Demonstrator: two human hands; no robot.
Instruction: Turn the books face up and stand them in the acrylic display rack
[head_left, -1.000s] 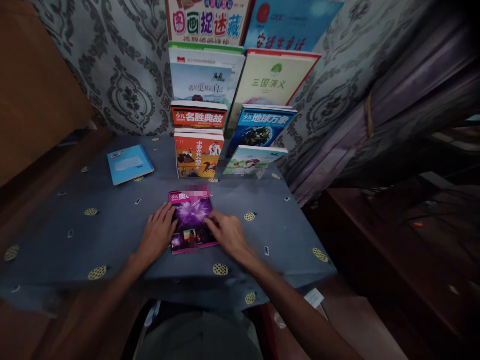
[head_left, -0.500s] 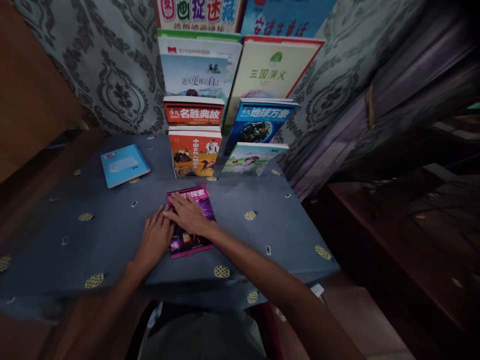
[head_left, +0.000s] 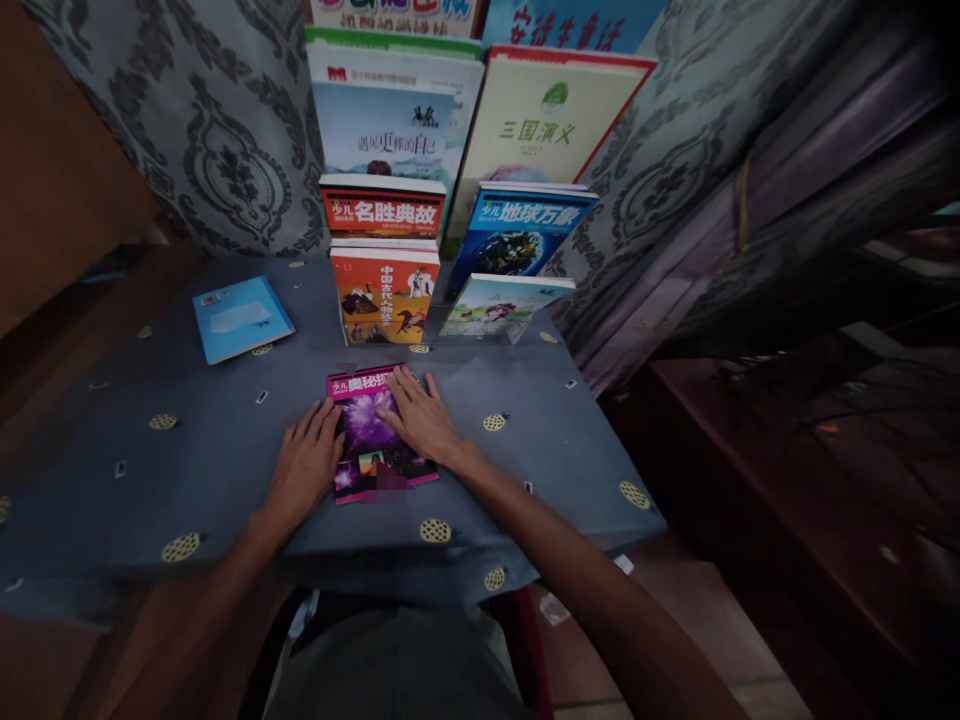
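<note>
A purple and pink paperback book (head_left: 367, 425) lies flat, cover up, on the table near its front edge. My left hand (head_left: 306, 455) rests palm down at the book's left edge, fingers stretched out and fingertips touching its side. Across the right part of the cover lies my right hand (head_left: 424, 415), open and flat with the thumb and fingers spread. It hides the end of the title and the book's upper right corner.
Behind the book stands a tiered rack of upright books, with an orange book (head_left: 385, 295) and a pale green book (head_left: 502, 308) lowest. A light blue book (head_left: 244, 320) lies at the left of the cloth-covered table (head_left: 525, 540). Patterned curtains (head_left: 232, 160) hang behind.
My right hand has slid right across the cover, away from my left hand, uncovering the title and middle picture. My left hand stays at the left edge. The view has shifted slightly.
</note>
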